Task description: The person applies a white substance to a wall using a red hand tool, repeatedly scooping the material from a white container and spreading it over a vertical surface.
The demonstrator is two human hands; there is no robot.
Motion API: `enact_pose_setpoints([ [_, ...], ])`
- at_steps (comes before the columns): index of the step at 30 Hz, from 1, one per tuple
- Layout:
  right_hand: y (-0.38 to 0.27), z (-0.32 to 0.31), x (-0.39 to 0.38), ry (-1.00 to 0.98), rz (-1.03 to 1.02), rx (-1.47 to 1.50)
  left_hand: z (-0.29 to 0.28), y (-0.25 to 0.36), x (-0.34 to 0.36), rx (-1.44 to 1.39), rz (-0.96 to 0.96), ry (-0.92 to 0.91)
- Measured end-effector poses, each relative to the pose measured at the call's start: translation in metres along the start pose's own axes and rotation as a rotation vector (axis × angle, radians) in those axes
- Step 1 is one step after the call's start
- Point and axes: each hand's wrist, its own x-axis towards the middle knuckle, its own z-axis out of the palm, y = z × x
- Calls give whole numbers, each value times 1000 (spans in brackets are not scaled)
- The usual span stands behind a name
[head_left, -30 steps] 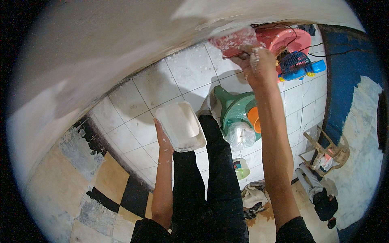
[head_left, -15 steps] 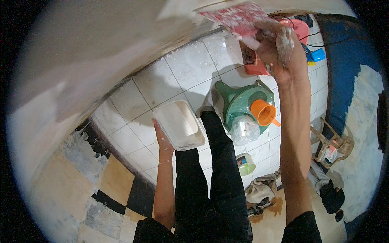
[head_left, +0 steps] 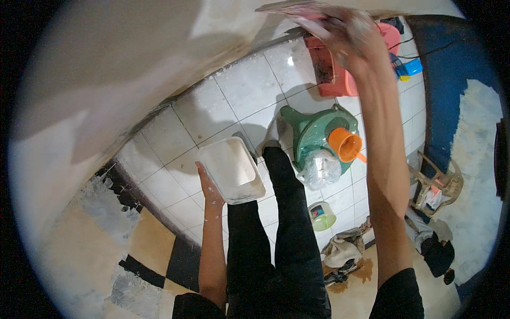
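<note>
Nearest the camera, right forearm rises from the lower edge to the right hand [head_left: 353, 34] at the top, beside the pale wall [head_left: 106, 69]. Hand is motion-blurred. Its fingers are closed on a flat pinkish sheet [head_left: 295, 9], seen nearly edge-on and pointing left; contact between sheet and wall cannot be told.

Left hand [head_left: 211, 192], left of centre, supports a white tub [head_left: 247, 194]. Fingers show along the tub's left side; the rest are hidden behind it, so their full spread cannot be told. Tub is open side up, with smooth off-white material inside. White spots on left wrist.

Below the tub: black trousers [head_left: 249, 260], legs apart, on the white tiled floor [head_left: 241, 74].

Right of the legs: green plastic item [head_left: 305, 133], with an orange cup [head_left: 345, 141] and a clear bag [head_left: 321, 173] at its right and lower parts. Small pale green pot [head_left: 323, 218] just below; crumpled cloth [head_left: 340, 251] lower still.

Farther off, under the right hand: red box [head_left: 332, 74], pink basin [head_left: 391, 36] partly covered by the arm, blue object [head_left: 411, 67]. At far right: brownish chair [head_left: 450, 189] and blue wall [head_left: 446, 64].
</note>
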Motion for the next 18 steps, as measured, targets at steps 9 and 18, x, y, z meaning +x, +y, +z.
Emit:
enact_pose_setpoints([
  [9, 24, -24, -13, 126, 255, -33, -16, -14, -17, -191, -1, -14],
  [18, -46, -39, 20, -103, 194, 67, -35, -39, -35, -242, -7, 98],
])
